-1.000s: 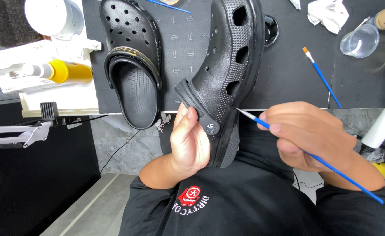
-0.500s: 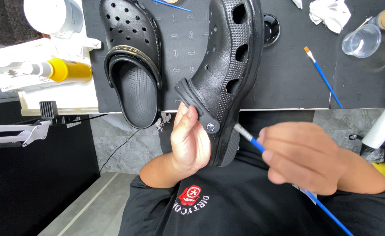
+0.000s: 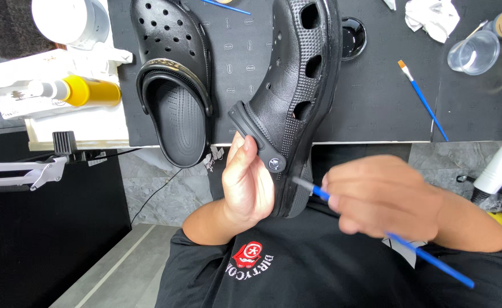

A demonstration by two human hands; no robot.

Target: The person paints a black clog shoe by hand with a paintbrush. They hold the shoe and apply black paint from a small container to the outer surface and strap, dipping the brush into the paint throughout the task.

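Note:
My left hand (image 3: 246, 181) grips the heel end of a black clog (image 3: 296, 85), held on its side over the table's front edge with the toe pointing away. My right hand (image 3: 385, 197), blurred with motion, holds a thin blue-handled paintbrush (image 3: 433, 263). Its metal ferrule points at the clog's sole edge near the strap rivet. The bristle tip is hidden or too blurred to see. A second black clog (image 3: 174, 74) lies sole-down on the black mat (image 3: 376, 108), left of the held one.
A small pot of black paint (image 3: 353, 35), a clear plastic cup (image 3: 473, 52), another blue brush (image 3: 425, 101) and crumpled white paper (image 3: 430, 16) sit on the mat. A yellow-capped bottle (image 3: 82, 91) and white containers stand at left. A white tool (image 3: 499, 165) leans at right.
My right hand has slid down and left with the brush, the ferrule dropping along the clog's sole edge toward the heel. The left hand and clog stay put.

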